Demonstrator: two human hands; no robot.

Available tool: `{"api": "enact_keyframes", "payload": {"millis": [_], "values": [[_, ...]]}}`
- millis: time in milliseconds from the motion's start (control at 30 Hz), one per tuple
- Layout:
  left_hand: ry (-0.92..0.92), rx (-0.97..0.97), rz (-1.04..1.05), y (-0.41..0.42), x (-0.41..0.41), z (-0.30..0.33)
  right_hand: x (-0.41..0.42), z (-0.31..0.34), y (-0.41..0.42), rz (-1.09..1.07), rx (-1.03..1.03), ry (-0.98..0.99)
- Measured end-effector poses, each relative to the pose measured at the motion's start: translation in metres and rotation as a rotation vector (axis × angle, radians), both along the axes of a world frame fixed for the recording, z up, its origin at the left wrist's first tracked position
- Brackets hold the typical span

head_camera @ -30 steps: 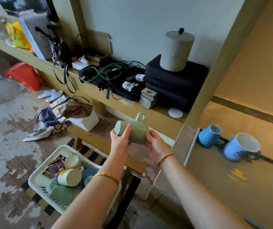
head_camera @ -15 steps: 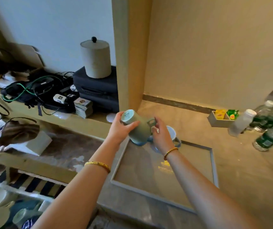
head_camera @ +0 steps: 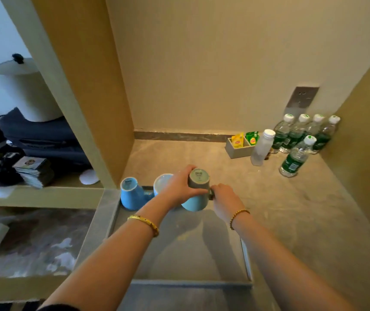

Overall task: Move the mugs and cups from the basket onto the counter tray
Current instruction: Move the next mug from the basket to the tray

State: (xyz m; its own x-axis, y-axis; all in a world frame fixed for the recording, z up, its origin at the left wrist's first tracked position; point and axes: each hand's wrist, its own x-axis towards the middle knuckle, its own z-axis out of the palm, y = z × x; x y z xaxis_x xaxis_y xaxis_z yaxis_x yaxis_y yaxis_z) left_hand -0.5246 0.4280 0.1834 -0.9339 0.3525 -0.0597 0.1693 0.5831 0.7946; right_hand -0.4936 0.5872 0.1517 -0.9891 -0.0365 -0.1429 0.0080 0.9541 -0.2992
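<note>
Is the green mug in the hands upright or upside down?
Upside down: the green mug shows its stamped base on top, held by the left hand and right hand.

1. Grey-green mug [head_camera: 198, 181], upside down: a printed maker's mark on its base, too small to read.
2. Yellow tea sachet [head_camera: 237, 140] in the grey box [head_camera: 235, 151]: a red oval logo, lettering not legible.
3. Green sachet [head_camera: 252, 138]: a yellow round logo, unreadable.
4. Bottles [head_camera: 293, 157]: green labels, text blurred.
</note>
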Motion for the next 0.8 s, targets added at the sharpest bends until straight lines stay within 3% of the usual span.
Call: {"api": "enact_keyframes", "payload": {"millis": [233, 400, 800], "values": [[0.043, -0.183, -0.150, 0.046, -0.022, -0.023, -0.013, -0.022, 0.041, -0.071, 0.011, -0.128], [0.027, -0.344, -0.145, 0.058, -0.032, -0.037, -0.022, -0.039, 0.048, -0.085, 0.057, -0.164], [0.038, -0.437, -0.101, 0.060, -0.036, -0.050, -0.043, -0.054, 0.050, -0.047, 0.061, -0.170]]}}
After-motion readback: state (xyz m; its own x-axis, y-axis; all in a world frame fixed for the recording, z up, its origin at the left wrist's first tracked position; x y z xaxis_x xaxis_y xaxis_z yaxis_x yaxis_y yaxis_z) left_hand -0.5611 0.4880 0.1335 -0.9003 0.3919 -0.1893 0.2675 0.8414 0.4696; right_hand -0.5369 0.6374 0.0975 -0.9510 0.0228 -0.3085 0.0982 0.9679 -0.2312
